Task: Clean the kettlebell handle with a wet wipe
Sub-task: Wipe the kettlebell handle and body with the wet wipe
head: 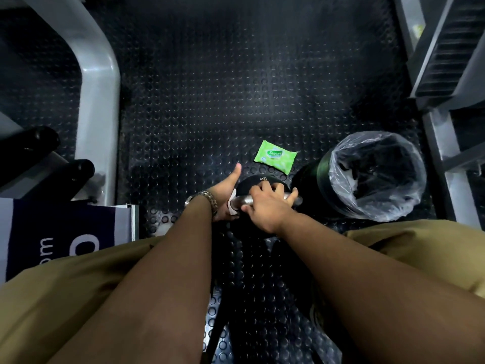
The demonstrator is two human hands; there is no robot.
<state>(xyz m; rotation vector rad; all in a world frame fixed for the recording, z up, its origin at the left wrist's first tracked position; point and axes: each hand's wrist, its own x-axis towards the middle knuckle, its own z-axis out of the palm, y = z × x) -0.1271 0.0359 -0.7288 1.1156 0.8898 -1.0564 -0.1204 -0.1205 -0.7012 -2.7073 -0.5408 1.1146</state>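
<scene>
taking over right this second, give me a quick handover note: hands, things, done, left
Left hand grips the wet wipe around the left end of the kettlebell handle, thumb out.
Right hand grips the handle, steadying it.
Wipe pack lies just beyond; lined bin on the right.
Done: wipe out and on the handle.
Left: wipe along the handle, then probably bin the wipe.

The kettlebell handle (244,199) and wet wipe (232,204) show only in part.

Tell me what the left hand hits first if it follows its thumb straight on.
The left hand would probably meet the green wipes pack near its left corner; depth unclear, it could just miss.
</scene>
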